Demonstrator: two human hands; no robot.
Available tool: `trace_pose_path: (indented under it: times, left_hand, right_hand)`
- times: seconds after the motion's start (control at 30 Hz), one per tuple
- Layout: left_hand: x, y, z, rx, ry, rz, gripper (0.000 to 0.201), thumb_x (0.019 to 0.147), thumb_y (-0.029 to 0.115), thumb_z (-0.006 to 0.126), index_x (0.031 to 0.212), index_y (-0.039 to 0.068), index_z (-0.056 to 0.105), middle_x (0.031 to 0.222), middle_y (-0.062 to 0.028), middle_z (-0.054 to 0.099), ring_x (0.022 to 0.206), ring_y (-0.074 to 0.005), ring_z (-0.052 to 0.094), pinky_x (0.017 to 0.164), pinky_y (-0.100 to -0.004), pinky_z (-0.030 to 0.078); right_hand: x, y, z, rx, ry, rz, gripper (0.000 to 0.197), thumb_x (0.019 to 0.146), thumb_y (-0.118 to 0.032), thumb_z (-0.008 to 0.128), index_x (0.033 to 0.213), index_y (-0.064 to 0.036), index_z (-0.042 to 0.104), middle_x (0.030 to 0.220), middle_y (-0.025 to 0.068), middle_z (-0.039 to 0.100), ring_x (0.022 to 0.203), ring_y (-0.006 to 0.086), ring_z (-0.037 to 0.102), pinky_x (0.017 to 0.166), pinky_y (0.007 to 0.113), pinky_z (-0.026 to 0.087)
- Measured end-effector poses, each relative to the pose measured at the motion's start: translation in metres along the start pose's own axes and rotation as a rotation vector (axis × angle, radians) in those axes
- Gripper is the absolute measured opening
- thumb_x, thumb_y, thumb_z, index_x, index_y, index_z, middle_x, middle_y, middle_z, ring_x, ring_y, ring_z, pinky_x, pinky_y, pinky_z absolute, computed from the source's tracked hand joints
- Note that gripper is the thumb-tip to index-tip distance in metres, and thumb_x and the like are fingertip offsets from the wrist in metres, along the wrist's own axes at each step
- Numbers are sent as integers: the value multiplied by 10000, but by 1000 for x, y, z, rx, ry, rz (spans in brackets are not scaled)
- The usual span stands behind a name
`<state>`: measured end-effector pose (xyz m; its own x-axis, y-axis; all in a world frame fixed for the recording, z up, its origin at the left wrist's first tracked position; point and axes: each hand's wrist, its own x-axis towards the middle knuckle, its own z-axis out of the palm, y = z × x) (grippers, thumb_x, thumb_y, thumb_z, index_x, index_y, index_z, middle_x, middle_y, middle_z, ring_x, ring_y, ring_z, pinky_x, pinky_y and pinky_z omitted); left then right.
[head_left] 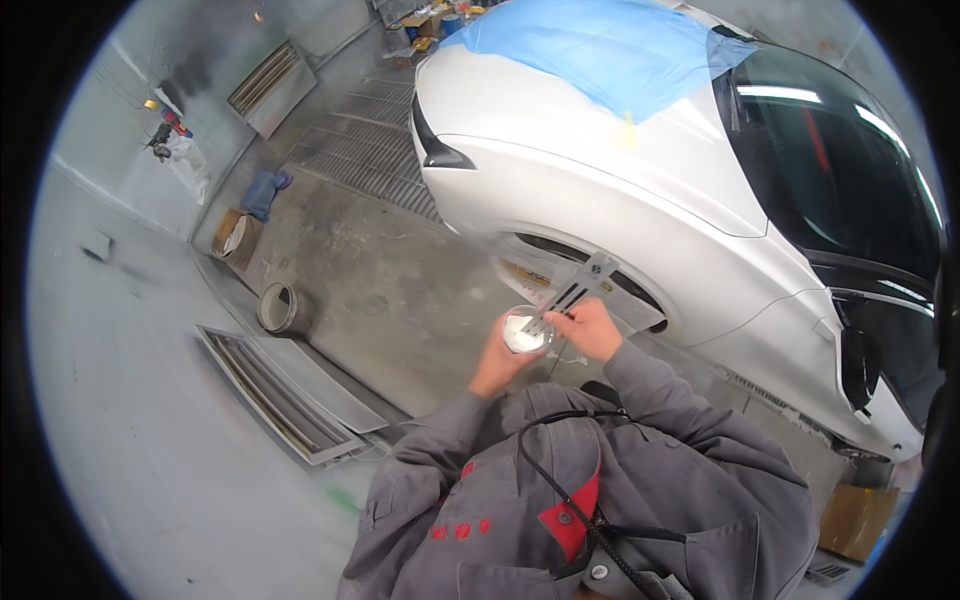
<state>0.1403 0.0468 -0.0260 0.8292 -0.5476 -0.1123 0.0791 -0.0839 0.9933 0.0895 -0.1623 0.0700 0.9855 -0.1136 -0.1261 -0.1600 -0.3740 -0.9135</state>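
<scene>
Clear cup (523,333) of white paint, gripped by left hand (497,362), right hand (588,328) clamped on metal stirring stick (570,295)

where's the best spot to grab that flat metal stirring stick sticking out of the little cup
Probably the upper half of the stick, from the right, as the right hand does. Its lower end sits in the white paint in the cup held by the left hand, so the free top end stays clean.
</scene>
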Motion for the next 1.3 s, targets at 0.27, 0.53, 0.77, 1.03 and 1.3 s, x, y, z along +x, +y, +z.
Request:
trace_pose_path:
  times: [0.27, 0.53, 0.77, 1.03, 1.3]
  left_hand:
    - [12, 7, -102, 157, 64, 53, 807, 704, 132, 935, 1402, 18, 546, 1326, -134, 644, 1256, -264, 624, 1081, -385, 485]
    - [94, 20, -179, 234, 6, 38, 773, 716, 117, 936, 1389, 36, 564, 1303, -117, 665, 1219, -251, 647, 1048, -387, 507]
    - [159, 26, -226, 194, -53, 5, 868, 740, 28, 902, 1478, 28, 446, 1380, -126, 600, 1261, -231, 611, 1072, -371, 508]
    - [194, 0, -257, 239, -341, -164, 908, 732, 66, 928, 1488, 27, 425, 1372, -124, 599, 1270, -231, 612, 1095, -390, 501]
    - [218, -68, -273, 144, -623, -167, 840, 723, 63, 925, 1436, 36, 482, 1386, -115, 602, 1274, -232, 610, 1098, -386, 493]
  right_hand:
    - [81, -31, 70, 8, 35, -76, 284, 1001, -254, 689, 1135, -25, 790, 797, 128, 747, 652, 179, 661, 646, 332, 531]
    - [173, -48, 81, 290, 23, -29, 283, 1010, -238, 662, 1109, -4, 786, 935, 161, 786, 707, 229, 704, 710, 372, 571]
    - [245, -60, 119, -66, -31, -225, 298, 995, -281, 664, 994, 3, 756, 877, 200, 720, 771, 380, 685, 720, 431, 546]
    - [264, -58, 130, -47, 126, -1, 304, 967, -313, 665, 985, -21, 748, 950, 220, 710, 862, 426, 689, 762, 483, 543]
    - [240, -18, 184, -51, 283, 160, 277, 959, -280, 696, 990, -9, 747, 957, 226, 700, 870, 440, 674, 760, 501, 535]
